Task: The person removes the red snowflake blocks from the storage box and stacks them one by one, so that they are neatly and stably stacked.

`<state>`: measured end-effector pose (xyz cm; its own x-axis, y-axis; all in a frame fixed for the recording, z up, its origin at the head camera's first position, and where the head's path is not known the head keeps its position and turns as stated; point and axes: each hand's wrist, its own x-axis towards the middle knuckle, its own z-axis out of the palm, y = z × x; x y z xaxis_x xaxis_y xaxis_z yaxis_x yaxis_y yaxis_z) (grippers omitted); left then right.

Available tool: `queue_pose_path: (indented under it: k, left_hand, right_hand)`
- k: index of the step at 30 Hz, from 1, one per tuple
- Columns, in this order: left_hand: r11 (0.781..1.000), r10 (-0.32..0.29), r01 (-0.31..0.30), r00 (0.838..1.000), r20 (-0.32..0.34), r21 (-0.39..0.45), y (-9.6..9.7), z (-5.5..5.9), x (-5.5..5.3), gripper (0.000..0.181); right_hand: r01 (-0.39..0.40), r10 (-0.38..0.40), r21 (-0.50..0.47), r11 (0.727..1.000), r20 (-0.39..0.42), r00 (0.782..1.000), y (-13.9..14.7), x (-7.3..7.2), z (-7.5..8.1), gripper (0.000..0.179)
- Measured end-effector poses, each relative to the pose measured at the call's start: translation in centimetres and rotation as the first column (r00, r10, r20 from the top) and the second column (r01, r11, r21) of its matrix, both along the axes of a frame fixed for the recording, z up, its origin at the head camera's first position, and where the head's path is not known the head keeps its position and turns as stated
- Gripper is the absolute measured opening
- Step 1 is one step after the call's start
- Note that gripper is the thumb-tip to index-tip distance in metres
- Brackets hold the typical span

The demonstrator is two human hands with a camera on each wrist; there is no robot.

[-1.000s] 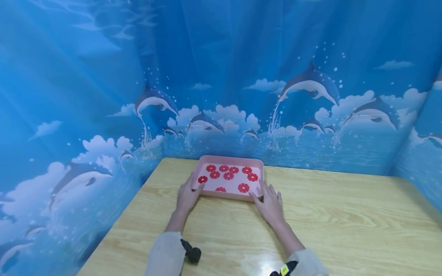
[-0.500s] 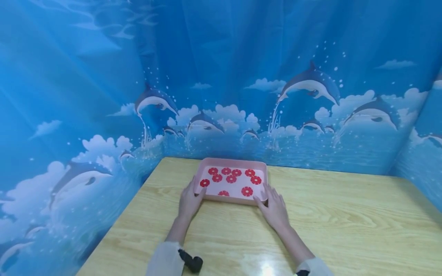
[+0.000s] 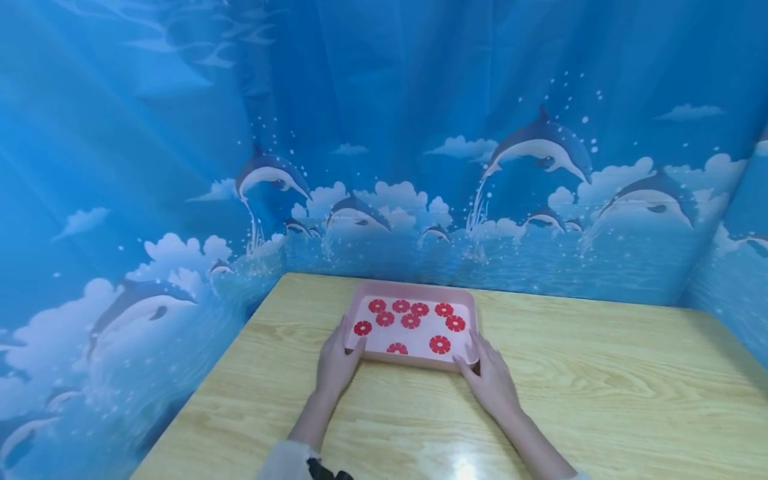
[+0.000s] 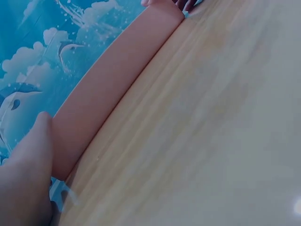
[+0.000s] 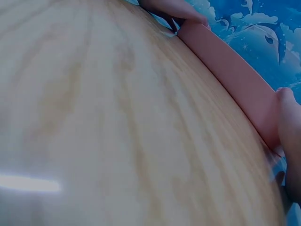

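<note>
A shallow pink rectangular tray [image 3: 414, 361] lies toward the back of the table, its lower edge along the wood in both wrist views. Several round red notched discs with pale centres [image 3: 440, 344] are spread over its white bottom; the front wall partly hides one. My left hand [image 3: 337, 363] holds the front left corner, thumb on the front wall [image 4: 108, 89] and fingers along the side. At the front right corner my right hand [image 3: 493, 377] grips in the same way, its thumb at the rim in the right wrist view. Some fingertips are hidden behind the side walls.
The wood-grain table [image 3: 600, 373] stretches out in front and to the right of the tray. A blue curtain with printed dolphins [image 3: 540, 147] hangs behind the table and along its left side. A dark wrist strap [image 3: 321, 470] shows at the left sleeve.
Both hands and the tray have moved together toward the person and slightly to the right. The red discs have travelled with the tray, and their layout looks the same.
</note>
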<state>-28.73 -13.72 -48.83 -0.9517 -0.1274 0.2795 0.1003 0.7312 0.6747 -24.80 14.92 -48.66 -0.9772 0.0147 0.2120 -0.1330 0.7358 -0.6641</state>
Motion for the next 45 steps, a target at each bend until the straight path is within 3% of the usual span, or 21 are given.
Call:
queue_pose_path:
  k: [7, 15, 27, 38, 40, 45]
  left_hand:
    - [1.0, -0.007, 0.008, 1.0, -0.019, 0.02, 0.5, 0.0, 1.3, 0.07]
    - [0.999, -0.008, 0.009, 1.0, -0.017, 0.039, 1.5, 0.0, 2.4, 0.07]
    - [0.998, -0.019, 0.022, 0.998, -0.055, 0.055, 2.9, -0.1, 5.0, 0.07]
    - [0.999, -0.024, 0.026, 0.997, -0.074, 0.028, 4.5, -0.3, 7.0, 0.07]
    - [1.0, -0.023, 0.024, 0.998, -0.063, 0.014, 4.8, -0.2, 7.4, 0.07]
    - [1.0, -0.017, 0.016, 0.998, -0.053, -0.002, 5.5, 0.0, 8.4, 0.07]
  right_hand:
    - [0.0, 0.0, 0.001, 1.0, -0.019, 1.0, 0.5, 1.2, -0.1, 0.075]
    - [0.018, -0.017, -0.022, 1.0, 0.04, 0.999, 1.3, 2.6, 0.0, 0.074]
    - [0.022, -0.02, -0.03, 0.999, 0.044, 0.999, 2.7, 5.0, -0.1, 0.074]
    - [0.034, -0.034, -0.006, 0.999, 0.033, 0.999, 4.3, 7.7, 0.2, 0.073]
    - [0.039, -0.038, -0.005, 0.999, 0.044, 0.998, 4.5, 8.2, 0.2, 0.073]
    - [0.05, -0.05, 0.003, 0.999, 0.163, 0.985, 5.1, 9.1, 0.5, 0.078]
